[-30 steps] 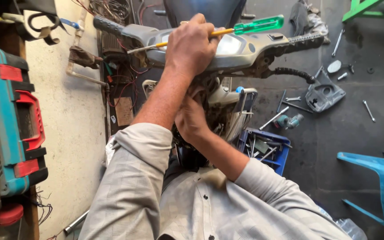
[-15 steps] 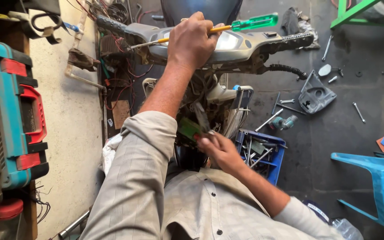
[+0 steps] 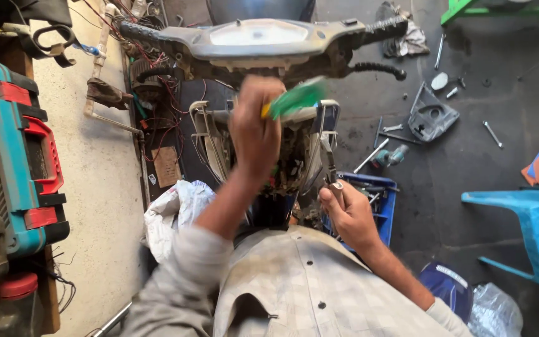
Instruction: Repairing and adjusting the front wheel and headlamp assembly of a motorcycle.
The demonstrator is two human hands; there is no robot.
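Since half a second ago, the left hand (image 3: 256,128) has come down off the scooter's handlebar (image 3: 263,39), bringing the green-handled screwdriver (image 3: 294,100) to just below the dashboard. Seen from the head camera, that hand is blurred but closed around the screwdriver's handle. The right hand (image 3: 347,212) pinches a thin metal part (image 3: 330,163) beside the open scooter frame, just above the blue tray (image 3: 378,203) of tools.

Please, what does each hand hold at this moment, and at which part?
The left hand grips a screwdriver by its yellow part, below the green handle; the image is blurred. The right hand pinches a thin metal piece at its lower end.
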